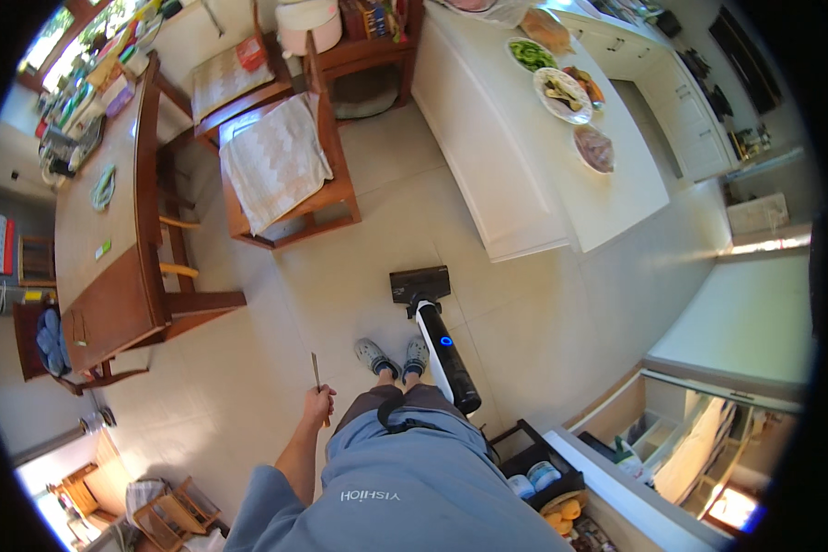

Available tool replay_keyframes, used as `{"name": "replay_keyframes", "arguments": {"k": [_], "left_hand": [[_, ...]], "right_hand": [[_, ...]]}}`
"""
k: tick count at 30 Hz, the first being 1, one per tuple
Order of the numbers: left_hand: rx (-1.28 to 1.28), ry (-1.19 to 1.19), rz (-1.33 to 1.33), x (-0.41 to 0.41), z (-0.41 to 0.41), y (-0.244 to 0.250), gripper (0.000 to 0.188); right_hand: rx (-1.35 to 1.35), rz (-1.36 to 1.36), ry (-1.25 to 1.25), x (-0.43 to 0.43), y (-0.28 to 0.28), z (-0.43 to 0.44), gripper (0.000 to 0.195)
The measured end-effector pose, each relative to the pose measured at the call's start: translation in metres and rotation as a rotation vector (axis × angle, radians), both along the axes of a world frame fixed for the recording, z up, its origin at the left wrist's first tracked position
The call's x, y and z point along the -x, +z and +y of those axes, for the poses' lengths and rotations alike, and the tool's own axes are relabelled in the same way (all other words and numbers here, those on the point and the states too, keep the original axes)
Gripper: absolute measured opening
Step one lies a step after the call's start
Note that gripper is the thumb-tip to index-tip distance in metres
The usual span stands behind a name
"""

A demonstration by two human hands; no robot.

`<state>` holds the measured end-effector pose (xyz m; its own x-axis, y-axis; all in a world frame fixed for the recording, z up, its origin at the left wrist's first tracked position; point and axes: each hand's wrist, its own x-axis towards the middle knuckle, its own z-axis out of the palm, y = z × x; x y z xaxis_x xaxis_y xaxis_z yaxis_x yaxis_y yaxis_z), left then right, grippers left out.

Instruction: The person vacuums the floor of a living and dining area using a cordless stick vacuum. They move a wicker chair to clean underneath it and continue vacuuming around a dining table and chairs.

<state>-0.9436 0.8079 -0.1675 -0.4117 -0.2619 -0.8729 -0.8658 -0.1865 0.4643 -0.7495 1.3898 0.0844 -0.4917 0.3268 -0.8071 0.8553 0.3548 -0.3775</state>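
Observation:
My left hand (317,406) is closed around a slender tool (315,370), its narrow metal-looking blade pointing away from me and an orange-brown handle end showing below the fist. Whether it is a knife or a scraper I cannot tell. My right hand is out of view. Just right of my feet, in grey clogs (375,356), a black-and-white upright floor cleaner (448,355) rises from the tiles. A blue ring glows on its body. Its wide black floor head (419,284) rests ahead of my toes; the handle's upper part is hidden.
A wooden table (114,303) runs along the left. Ahead stands a wooden chair with a patterned cushion (276,162). A white counter (517,103) at right carries plates of food (562,95). A black cart (531,476) is close behind on my right.

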Motion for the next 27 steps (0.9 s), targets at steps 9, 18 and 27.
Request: {"name": "replay_keyframes", "arguments": {"k": [9, 18, 27], "left_hand": [[0.086, -0.094, 0.081, 0.043, -0.023, 0.027, 0.030], [0.106, 0.047, 0.279, 0.065, 0.005, 0.064, 0.030], [0.131, 0.263, 0.151, -0.016, 0.025, 0.045, 0.027]], "right_hand": [[0.356, 0.261, -0.431, 0.069, -0.062, -0.072, 0.006], [0.194, 0.265, -0.204, 0.273, -0.142, -0.064, 0.022], [-0.206, 0.455, 0.363, 0.504, -0.180, -0.089, 0.027]]}}
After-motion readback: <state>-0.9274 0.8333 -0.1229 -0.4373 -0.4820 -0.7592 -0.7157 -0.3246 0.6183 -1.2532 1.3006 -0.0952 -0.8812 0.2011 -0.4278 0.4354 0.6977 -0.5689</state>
